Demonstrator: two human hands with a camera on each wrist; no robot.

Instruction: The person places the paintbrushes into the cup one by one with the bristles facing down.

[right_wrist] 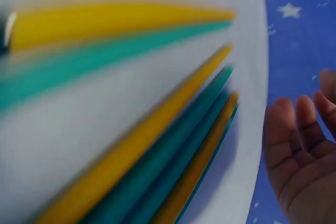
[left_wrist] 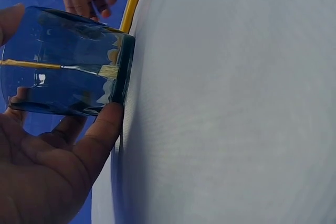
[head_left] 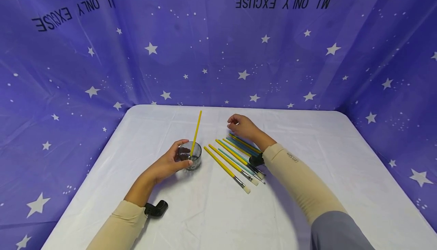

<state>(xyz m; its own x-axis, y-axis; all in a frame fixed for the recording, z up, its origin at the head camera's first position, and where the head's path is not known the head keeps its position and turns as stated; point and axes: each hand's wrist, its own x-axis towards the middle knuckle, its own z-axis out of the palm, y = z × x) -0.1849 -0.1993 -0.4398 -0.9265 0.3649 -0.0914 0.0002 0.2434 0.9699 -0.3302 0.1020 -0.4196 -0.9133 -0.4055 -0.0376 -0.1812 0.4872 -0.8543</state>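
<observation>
A clear drinking glass (head_left: 195, 163) stands upright on the white cloth. My left hand (head_left: 169, 162) grips it from the left, fingers and thumb around its side. In the glass leans a paintbrush (head_left: 196, 131) with a yellow handle; the left wrist view shows its pale bristles (left_wrist: 108, 71) down at the glass bottom. To the right lie several paintbrushes (head_left: 223, 160) with yellow or teal handles, fanned out, bristles towards me. My right hand (head_left: 243, 126) hovers near their far handle ends, fingers loosely bent and holding nothing. The right forearm hides some of the bristle ends.
A white cloth (head_left: 205, 212) covers the table. Purple sheets (head_left: 218, 52) with white stars hang behind it and at both sides. Black wrist cameras (head_left: 156, 208) sit on both wrists, the right one close over the brushes.
</observation>
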